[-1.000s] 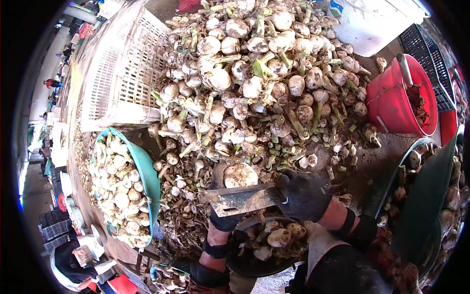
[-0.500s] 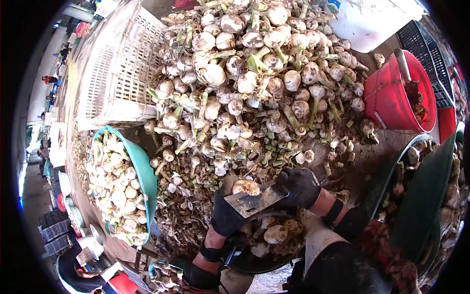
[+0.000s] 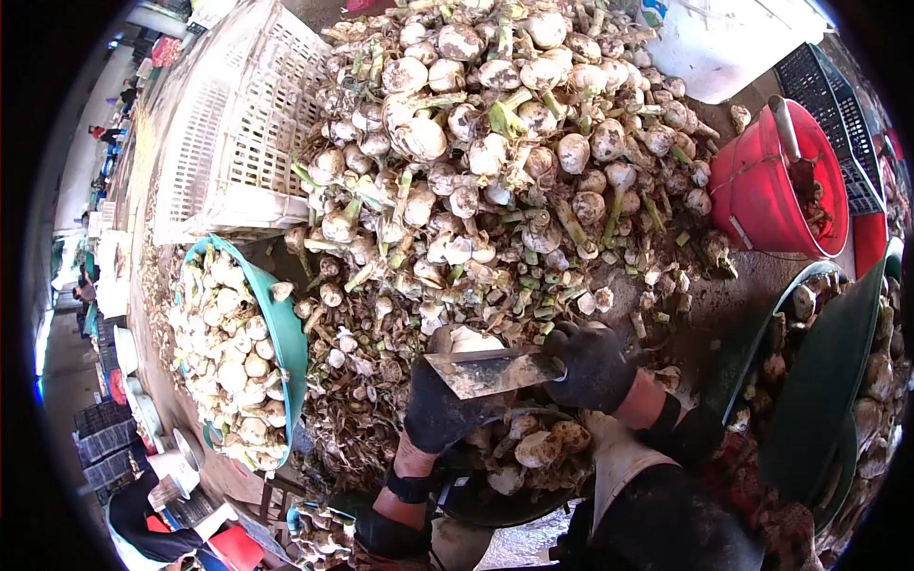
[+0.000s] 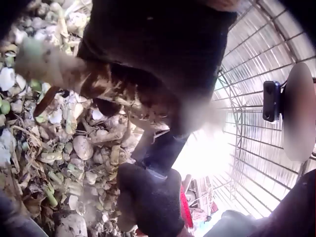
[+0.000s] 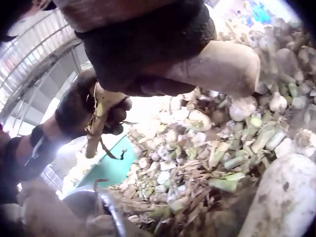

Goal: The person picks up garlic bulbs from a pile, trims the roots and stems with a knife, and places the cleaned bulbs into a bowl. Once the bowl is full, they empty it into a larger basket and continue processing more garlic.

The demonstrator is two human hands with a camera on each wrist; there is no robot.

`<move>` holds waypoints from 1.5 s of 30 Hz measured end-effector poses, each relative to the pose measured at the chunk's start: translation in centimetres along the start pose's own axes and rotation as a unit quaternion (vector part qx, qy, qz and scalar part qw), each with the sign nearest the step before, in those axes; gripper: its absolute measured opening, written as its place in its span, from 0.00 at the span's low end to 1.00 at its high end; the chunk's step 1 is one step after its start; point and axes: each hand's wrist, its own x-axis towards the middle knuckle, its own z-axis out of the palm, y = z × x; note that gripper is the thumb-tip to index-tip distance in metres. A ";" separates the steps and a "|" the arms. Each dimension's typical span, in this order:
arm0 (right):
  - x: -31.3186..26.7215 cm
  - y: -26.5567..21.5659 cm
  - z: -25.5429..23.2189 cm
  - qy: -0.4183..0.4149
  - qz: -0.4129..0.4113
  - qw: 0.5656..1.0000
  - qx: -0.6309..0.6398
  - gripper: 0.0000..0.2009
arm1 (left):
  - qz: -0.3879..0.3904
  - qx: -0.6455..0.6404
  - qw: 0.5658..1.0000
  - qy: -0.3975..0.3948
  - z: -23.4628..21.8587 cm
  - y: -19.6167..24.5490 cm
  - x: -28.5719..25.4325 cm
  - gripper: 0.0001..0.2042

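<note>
My gloved left hand (image 3: 443,404) grips a garlic bulb (image 3: 472,339), pale on top, in front of the heap. In the right wrist view its stalk (image 5: 95,136) hangs below the left fingers, with dry roots or leaf shreds trailing. My gloved right hand (image 3: 595,366) holds a broad cleaver (image 3: 495,373) by its thick wooden handle (image 5: 227,66). The stained blade points left and overlaps the near side of the bulb in the head view. From the left wrist, the right hand (image 4: 150,197) shows beneath, and the garlic stalk (image 4: 108,89) is partly blurred.
A large heap of garlic (image 3: 486,152) fills the ground ahead, with cut stalks before it. At left are a teal tub (image 3: 292,333) of bulbs and a white crate (image 3: 271,124). A red bucket (image 3: 762,205) stands right. A dark basin (image 3: 486,519) with garlic sits below the hands.
The blade tilted down over the bulb, then swung back nearly level. The bulb's cut root face, visible earlier, has turned from view. A small bulb now shows at the teal tub's rim.
</note>
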 end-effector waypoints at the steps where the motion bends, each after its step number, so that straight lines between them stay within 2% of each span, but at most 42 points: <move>1: 0.4 -0.2 0.0 0.005 -0.026 1.000 -0.004 0.14 | 0.020 0.106 0.993 0.045 -0.1 0.0 0.2 0.31; 2: 0.7 0.0 0.2 0.004 -0.029 1.000 -0.003 0.14 | 0.035 0.210 0.973 0.089 -0.2 -0.1 0.2 0.31; 3: 0.8 0.5 0.8 0.043 0.045 0.996 0.056 0.11 | -0.049 0.121 0.983 0.128 -0.2 0.9 0.5 0.32; 4: 0.8 1.0 1.3 0.082 0.120 0.983 0.113 0.07 | -0.027 0.098 0.977 0.186 -0.8 -1.0 0.5 0.35; 5: 0.9 0.9 1.6 0.100 0.123 0.978 0.135 0.07 | -0.040 -0.067 0.966 0.246 -0.6 -1.6 0.7 0.33; 6: 0.8 0.4 1.6 0.098 0.128 0.978 0.135 0.07 | -0.053 -0.230 0.925 0.298 -0.3 -1.8 0.9 0.32; 7: 0.8 -0.4 1.3 0.088 0.125 0.976 0.155 0.07 | -0.049 -0.364 0.885 0.286 0.0 -1.4 0.8 0.30; 8: 1.1 -1.3 0.9 0.079 0.120 0.974 0.174 0.06 | -0.053 -0.437 0.839 0.319 0.8 -1.1 1.0 0.27; 10: 1.5 -2.1 1.0 0.068 0.138 0.971 0.182 0.07 | -0.072 -0.523 0.784 0.327 2.1 -2.5 0.7 0.21; 12: 1.8 -1.6 2.0 0.119 0.104 0.972 0.173 0.07 | -0.071 -0.550 0.774 0.306 4.1 -0.7 0.9 0.20; 13: 1.8 -1.7 1.8 0.156 0.088 0.965 0.190 0.06 | -0.061 -0.462 0.835 0.292 5.1 -1.1 0.9 0.20; 14: 1.7 -1.7 1.6 0.156 0.089 0.965 0.189 0.06 | -0.038 -0.583 0.760 0.285 5.8 0.1 1.2 0.20; 16: 1.5 -1.5 1.5 0.163 0.110 0.954 0.228 0.10 | -0.062 -0.615 0.725 0.304 7.3 0.3 0.8 0.21; 17: 0.8 0.4 4.9 0.163 0.140 0.923 0.319 0.11 | -0.085 -0.631 0.714 0.292 7.5 0.4 0.3 0.23; 18: 0.8 0.2 3.3 0.095 0.104 0.977 0.161 0.11 | -0.056 -0.718 0.663 0.202 7.6 -0.1 -0.8 0.23; 19: -0.4 3.4 6.3 0.073 0.127 0.950 0.274 0.12 | -0.042 -0.720 0.668 0.183 8.1 -0.1 -2.1 0.25; 21: -1.1 4.1 6.7 0.062 0.139 0.940 0.304 0.12 | -0.027 -0.720 0.670 0.177 6.9 -0.1 -3.6 0.27; 22: -1.4 4.5 6.9 0.057 0.146 0.935 0.319 0.13 | -0.112 -0.592 0.798 0.011 4.2 -0.3 -4.2 0.32; 23: -0.8 2.9 4.8 -0.001 0.141 0.963 0.228 0.13 | -0.121 -0.518 0.835 -0.138 2.1 -0.3 -3.6 0.35; 24: -0.5 1.9 3.7 -0.061 0.136 0.979 0.137 0.13 | -0.095 -0.418 0.856 -0.287 0.0 -0.3 -3.1 0.39; 25: -0.6 1.7 3.6 -0.055 0.121 0.981 0.144 0.13 | -0.138 -0.308 0.919 -0.204 -1.8 -1.9 -2.9 0.34; 26: -0.7 1.7 3.9 -0.056 0.124 0.980 0.148 0.13 | -0.198 -0.195 0.952 -0.128 -3.5 -3.6 -2.7 0.28; 27: -0.8 1.6 4.1 -0.056 0.115 0.981 0.148 0.13 | -0.244 -0.028 0.969 -0.026 -4.9 -4.2 -1.3 0.24; 28: -0.5 1.6 4.2 -0.057 0.101 0.983 0.144 0.13 | -0.058 0.168 0.980 0.088 -6.0 -10.4 -0.6 0.20; 30: -0.1 1.4 4.3 -0.044 0.105 0.983 0.147 0.13 | -0.122 0.265 0.914 0.282 -6.1 -14.8 3.7 0.24; 31: -0.2 1.4 4.4 -0.033 0.114 0.981 0.151 0.13 | -0.085 0.326 0.891 0.305 -7.0 -19.9 5.5 0.30; 32: -0.2 1.6 4.5 -0.034 0.116 0.982 0.146 0.13 | -0.170 0.234 0.913 0.287 -6.9 -20.0 6.6 0.32; 33: -0.3 1.8 4.7 -0.027 0.115 0.983 0.143 0.12 | -0.259 0.147 0.914 0.274 -6.8 -19.6 7.7 0.35; 36: -0.6 1.9 4.8 -0.032 0.122 0.983 0.135 0.12 | -0.201 0.152 0.917 0.310 -6.6 -19.2 8.1 0.26; 37: -0.3 1.9 4.7 -0.040 0.124 0.983 0.130 0.12 | -0.220 0.028 0.926 0.306 -6.4 -18.6 7.5 0.22; 38: 0.0 1.6 4.4 -0.038 0.122 0.983 0.130 0.12 | -0.235 -0.096 0.921 0.296 -5.9 -15.7 6.9 0.20; 40: 0.2 0.9 3.5 -0.036 0.118 0.985 0.119 0.11 | -0.158 -0.152 0.927 0.303 -5.4 -15.1 5.1 0.21; 41: 0.2 1.0 3.3 -0.036 0.121 0.985 0.119 0.11 | -0.091 -0.030 0.947 0.306 -5.5 -15.9 4.2 0.21; 42: 0.2 1.0 3.2 -0.022 0.105 0.987 0.121 0.12 | -0.024 0.094 0.949 0.301 -5.2 -15.0 3.5 0.21; 43: 0.2 0.9 3.1 -0.008 0.089 0.988 0.123 0.13 | 0.010 -0.003 0.965 0.264 -4.3 -14.0 2.5 0.22; 44: 0.4 0.6 2.7 -0.007 0.090 0.988 0.122 0.13 | 0.047 -0.099 0.968 0.225 -3.4 -10.9 1.9 0.23; 45: 0.6 0.1 2.1 -0.009 0.065 0.993 0.096 0.14 | 0.023 -0.014 0.979 0.201 -3.3 -10.4 1.0 0.26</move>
